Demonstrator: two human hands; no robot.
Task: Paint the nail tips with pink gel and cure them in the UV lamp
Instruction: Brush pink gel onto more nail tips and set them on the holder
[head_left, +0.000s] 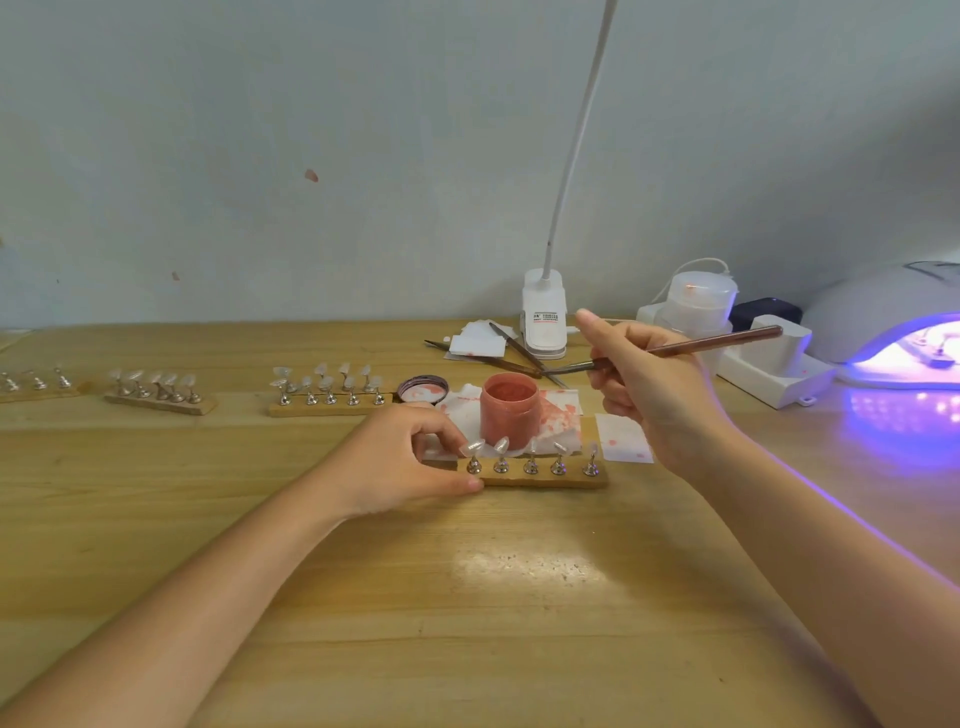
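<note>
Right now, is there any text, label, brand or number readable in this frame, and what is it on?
Nothing can be read.
Lamp clip: a small label with dark and red print, too blurred to read.
UV lamp: dark marks on its top at the frame edge, not readable.
Pink gel jar, its lid, the brush and the nail tip strips: no text visible.

Five unpainted nail tips (531, 451) stand upright on stands beside open pink gel jar (510, 410).

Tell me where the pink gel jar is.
In the head view, the jar stands open at centre table on a stained tissue, just behind the near nail strip.
</note>
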